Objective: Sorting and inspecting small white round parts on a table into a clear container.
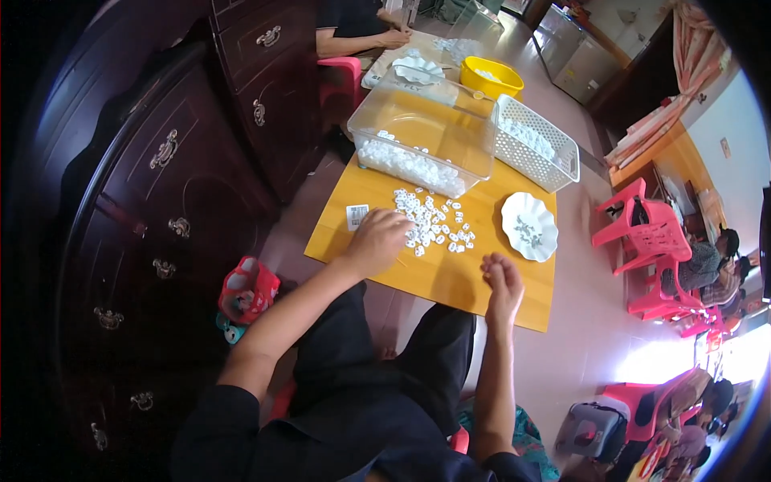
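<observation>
My left hand (382, 238) rests at the left edge of a loose pile of small white plastic pieces with dark holes (423, 215), back up and fingers bent downward. Its fingertips are hidden, so what they hold does not show. My right hand (503, 283) hovers over the near right part of the yellow wooden table (514, 309), fingers curled in against the thumb. Anything pinched there is too small to make out. Beyond it stands a white scalloped dish (544, 210) with small grey bits in its middle. A white printed card (356, 216) lies left of the pile.
Behind the pile stands a clear plastic bin (426, 136) partly filled with white pieces. A white perforated basket (562, 153) and a yellow basin (506, 80) hold more. Another person's hand (393, 38) works at the far end. Dark drawers (185, 193) flank the left; pink chairs (650, 229) stand right.
</observation>
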The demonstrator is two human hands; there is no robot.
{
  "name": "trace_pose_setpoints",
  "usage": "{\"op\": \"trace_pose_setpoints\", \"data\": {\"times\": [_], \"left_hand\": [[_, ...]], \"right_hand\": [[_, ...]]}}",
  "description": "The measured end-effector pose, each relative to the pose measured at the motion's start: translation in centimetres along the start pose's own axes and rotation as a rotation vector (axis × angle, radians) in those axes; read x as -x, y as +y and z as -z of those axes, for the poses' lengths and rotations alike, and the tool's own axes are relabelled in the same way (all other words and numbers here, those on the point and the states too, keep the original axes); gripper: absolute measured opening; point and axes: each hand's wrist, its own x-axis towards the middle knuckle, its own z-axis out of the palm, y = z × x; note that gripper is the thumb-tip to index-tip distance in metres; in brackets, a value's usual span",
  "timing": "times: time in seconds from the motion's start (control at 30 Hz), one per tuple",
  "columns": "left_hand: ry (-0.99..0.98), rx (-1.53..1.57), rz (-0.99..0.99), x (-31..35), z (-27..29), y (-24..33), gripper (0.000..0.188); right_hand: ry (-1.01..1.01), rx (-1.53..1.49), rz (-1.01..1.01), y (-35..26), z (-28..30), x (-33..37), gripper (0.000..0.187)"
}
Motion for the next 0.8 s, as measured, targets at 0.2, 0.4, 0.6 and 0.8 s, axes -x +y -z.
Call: {"op": "trace_pose_setpoints", "data": {"times": [0.2,0.4,0.6,0.8], "left_hand": [[-0.438,-0.191,0.094,0.4,-3.7,3.5,0.052],[-0.493,-0.18,0.061,0.7,-4.3,4.8,0.051],[-0.16,-0.149,0.148,2.5,-1.2,2.6,0.045],[-0.191,-0.128,0.165,5.1,0.5,2.3,0.042]], "right_hand": [[0.031,-0.114,-0.06,3.6,1.9,7.4,0.019],[0.031,-0.082,-0.095,4.3,2.8,9.9,0.018],[-0.024,-0.039,-0.077,5.3,1.8,11.1,0.018],[-0.137,-0.036,-0.162,6.4,-0.6,12.8,0.018]]}}
